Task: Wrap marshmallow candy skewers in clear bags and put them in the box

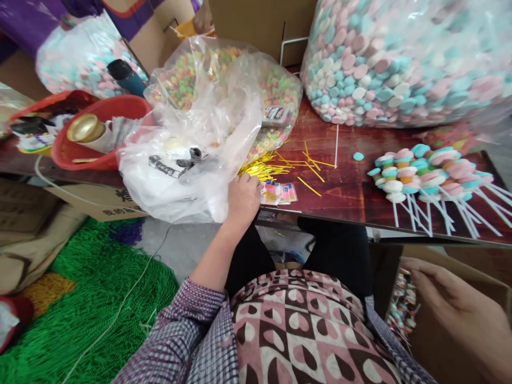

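Observation:
My left hand (244, 200) rests at the table's front edge with its fingers curled, between a clear plastic bag (208, 197) and small printed packets (278, 193). Its fingertips are hidden beside a pile of gold twist ties (264, 169), so what they hold is unclear. Low on the right, my right hand (456, 309) is over a cardboard box (480, 272), fingers stretched out and nothing visible in them. Wrapped marshmallow sticks (403, 306) lie inside that box. Marshmallow skewers (434, 173) on white sticks are heaped on the table's right side.
A large bag of pastel marshmallows (384, 69) stands behind. Bags of ring-shaped gummies (276, 88) sit at centre back. Red baskets (64, 149) hold a gold bowl (85, 128) and other items. Green cords (116, 282) cover the floor at left. Another person's hand (203, 18) shows at the back.

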### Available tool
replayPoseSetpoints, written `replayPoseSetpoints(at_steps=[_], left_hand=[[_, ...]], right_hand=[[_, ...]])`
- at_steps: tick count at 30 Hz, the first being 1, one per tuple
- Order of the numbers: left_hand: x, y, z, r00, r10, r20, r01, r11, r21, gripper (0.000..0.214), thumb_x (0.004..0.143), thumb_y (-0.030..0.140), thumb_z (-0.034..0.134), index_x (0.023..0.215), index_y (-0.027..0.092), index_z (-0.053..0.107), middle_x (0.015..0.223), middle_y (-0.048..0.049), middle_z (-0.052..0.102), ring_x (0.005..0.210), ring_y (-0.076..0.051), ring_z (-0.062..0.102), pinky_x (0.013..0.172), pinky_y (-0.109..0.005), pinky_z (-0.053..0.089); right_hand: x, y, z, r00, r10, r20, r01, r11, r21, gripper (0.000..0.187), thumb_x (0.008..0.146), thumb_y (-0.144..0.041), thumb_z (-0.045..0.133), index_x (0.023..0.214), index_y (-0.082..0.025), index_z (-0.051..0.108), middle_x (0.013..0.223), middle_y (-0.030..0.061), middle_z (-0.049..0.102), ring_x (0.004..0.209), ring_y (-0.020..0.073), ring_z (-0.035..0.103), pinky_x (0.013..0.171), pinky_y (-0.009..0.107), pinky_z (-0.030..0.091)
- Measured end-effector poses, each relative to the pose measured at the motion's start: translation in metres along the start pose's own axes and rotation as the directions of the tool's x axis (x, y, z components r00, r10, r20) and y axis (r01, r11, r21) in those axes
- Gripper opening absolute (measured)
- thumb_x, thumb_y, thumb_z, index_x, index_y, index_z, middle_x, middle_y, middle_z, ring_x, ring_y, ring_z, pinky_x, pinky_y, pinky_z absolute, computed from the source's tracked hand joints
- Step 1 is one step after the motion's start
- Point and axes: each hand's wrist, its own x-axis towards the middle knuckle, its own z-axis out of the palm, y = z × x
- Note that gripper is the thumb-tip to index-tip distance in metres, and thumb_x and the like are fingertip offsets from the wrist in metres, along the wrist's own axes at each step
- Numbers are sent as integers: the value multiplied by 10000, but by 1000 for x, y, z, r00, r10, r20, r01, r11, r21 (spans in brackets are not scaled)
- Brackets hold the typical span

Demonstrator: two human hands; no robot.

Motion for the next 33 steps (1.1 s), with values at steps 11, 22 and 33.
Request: replayPoseSetpoints(at_steps=[11, 22, 33], left_hand=[[-24, 33, -17, 947, 81, -312, -228, 853, -470, 274, 964, 379, 465, 790, 196, 573, 861, -49, 628, 895, -181, 563, 854, -318, 427], [-49, 72, -29, 931, 227, 285, 175, 407, -897, 370, 832, 389, 632, 1126, 188, 534, 970, -46, 653, 779, -137, 606, 715, -270, 472], [-48, 67, -27, 856, 205, 475, 380, 373, -846, 311, 847, 463, 578, 744, 169, 581, 657, 30, 533, 603, -99, 430, 576, -232, 327]], right_hand=[[49, -103, 96, 972, -17, 234, -73, 926, 369, 264, 857, -455, 652, 998, -247, 735, 1008, 61, 762, 897, 230, 711, 854, 395, 568], [61, -106, 112, 917, 26, 399, -298, 710, 638, 204, 777, -399, 757, 829, -203, 776, 733, 21, 736, 652, 152, 665, 663, 294, 549], [54, -90, 113, 982, 147, 119, -188, 815, 547, 380, 794, -436, 723, 568, -192, 539, 439, -62, 495, 430, 73, 405, 467, 216, 338]])
